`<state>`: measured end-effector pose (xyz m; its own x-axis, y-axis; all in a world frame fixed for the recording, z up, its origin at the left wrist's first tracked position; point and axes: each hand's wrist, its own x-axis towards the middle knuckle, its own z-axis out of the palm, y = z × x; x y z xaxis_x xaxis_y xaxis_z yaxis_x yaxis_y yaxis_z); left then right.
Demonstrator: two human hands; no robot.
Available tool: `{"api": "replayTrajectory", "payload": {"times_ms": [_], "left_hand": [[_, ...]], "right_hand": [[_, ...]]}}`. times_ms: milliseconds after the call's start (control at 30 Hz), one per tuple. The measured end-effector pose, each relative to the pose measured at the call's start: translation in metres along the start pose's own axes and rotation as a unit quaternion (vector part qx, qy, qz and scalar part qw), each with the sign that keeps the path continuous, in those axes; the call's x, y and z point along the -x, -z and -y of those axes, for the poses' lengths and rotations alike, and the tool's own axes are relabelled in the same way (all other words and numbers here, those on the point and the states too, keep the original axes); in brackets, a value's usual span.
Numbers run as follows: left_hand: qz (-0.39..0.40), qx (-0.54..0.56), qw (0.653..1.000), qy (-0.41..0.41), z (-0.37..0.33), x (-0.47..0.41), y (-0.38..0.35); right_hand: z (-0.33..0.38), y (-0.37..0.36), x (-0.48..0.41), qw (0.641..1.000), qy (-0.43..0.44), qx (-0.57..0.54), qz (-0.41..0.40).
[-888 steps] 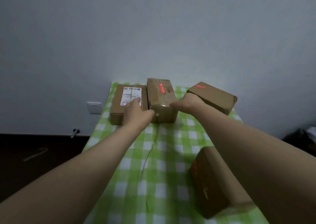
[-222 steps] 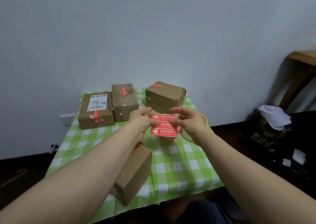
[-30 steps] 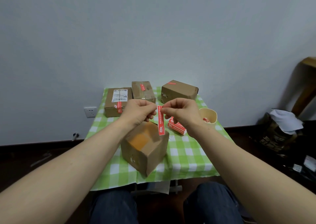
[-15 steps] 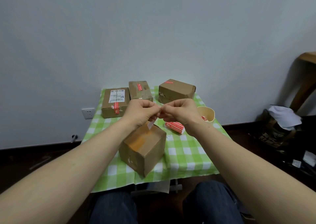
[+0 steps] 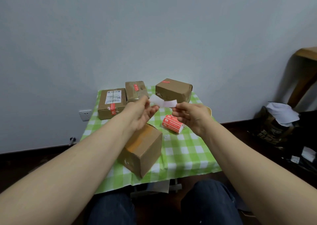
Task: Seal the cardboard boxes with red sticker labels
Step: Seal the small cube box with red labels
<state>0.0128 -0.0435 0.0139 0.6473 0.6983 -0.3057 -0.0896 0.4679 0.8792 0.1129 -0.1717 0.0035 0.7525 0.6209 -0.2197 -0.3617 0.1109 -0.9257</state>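
Observation:
My left hand (image 5: pixel 142 114) and my right hand (image 5: pixel 190 115) each pinch one end of a sticker strip (image 5: pixel 163 102), stretched level between them with its pale side toward me. Below my left hand a plain cardboard box (image 5: pixel 144 149) stands tilted near the table's front edge. Three boxes at the back each carry a red label: the left box (image 5: pixel 111 102), the middle box (image 5: pixel 135 90) and the right box (image 5: pixel 173 90). A stack of red sticker sheets (image 5: pixel 173 125) lies on the cloth under my right hand.
The small table has a green checked cloth (image 5: pixel 185 154) and stands against a white wall. A beige cup (image 5: pixel 209 110) peeks out behind my right hand. Dark clutter with white paper (image 5: pixel 281 114) and a wooden chair (image 5: pixel 303 70) stand at the right. My knees are below the front edge.
The strip hung upright with its red face toward me a second ago. Now my hands have drawn apart and it lies level, its pale side showing.

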Motion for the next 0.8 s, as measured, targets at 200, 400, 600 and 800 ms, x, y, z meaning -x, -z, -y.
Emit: {"api": "replayTrajectory", "payload": {"times_ms": [200, 400, 600, 800], "left_hand": [[-0.042, 0.145, 0.987, 0.050, 0.006, -0.019, -0.024], [-0.079, 0.053, 0.994, 0.053, 0.025, -0.023, -0.050], [-0.077, -0.118, 0.989, 0.051, 0.064, -0.035, -0.072], [-0.055, -0.098, 0.991, 0.073, 0.103, -0.052, -0.092]], "right_hand": [[0.000, 0.036, -0.012, 0.998, -0.015, -0.017, -0.062], [0.002, 0.078, -0.023, 0.989, -0.018, -0.047, -0.139], [-0.001, 0.106, -0.032, 0.986, -0.015, -0.016, -0.164], [-0.008, 0.121, -0.039, 0.985, -0.022, -0.016, -0.172]]}}
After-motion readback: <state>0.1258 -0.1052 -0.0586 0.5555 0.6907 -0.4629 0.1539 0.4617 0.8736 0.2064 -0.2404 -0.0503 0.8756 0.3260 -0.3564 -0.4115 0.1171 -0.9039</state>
